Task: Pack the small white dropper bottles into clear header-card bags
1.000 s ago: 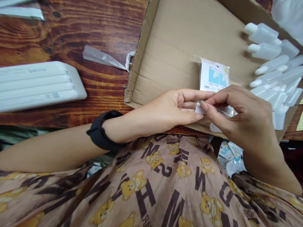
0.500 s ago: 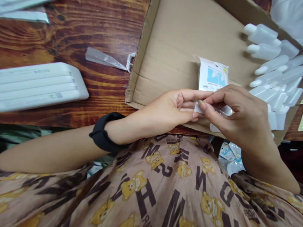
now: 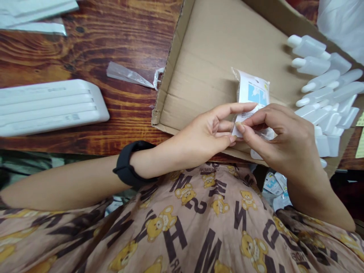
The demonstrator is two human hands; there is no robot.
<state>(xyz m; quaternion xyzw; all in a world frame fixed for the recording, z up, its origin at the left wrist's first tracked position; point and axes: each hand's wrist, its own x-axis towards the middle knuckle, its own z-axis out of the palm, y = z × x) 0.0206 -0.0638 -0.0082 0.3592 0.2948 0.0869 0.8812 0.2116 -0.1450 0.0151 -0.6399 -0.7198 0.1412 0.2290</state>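
Observation:
A clear plastic packet with a white and blue printed card lies over the near part of the cardboard tray. My left hand grips the packet's near left edge, thumb in front, with the index finger stretched across its face. From the right, my right hand pinches the packet's near end between thumb and index finger. The hands are close together, and part of the packet is hidden behind the right fingers.
Several translucent white bottles lie in the right side of the cardboard tray. A white device-like slab and a clear plastic strip rest on the wooden table. More packets show below the table edge.
The left index finger has lifted slightly and spread from the thumb, showing more of the packet's printed card between them. The right hand keeps its pinch. The view has shifted a little.

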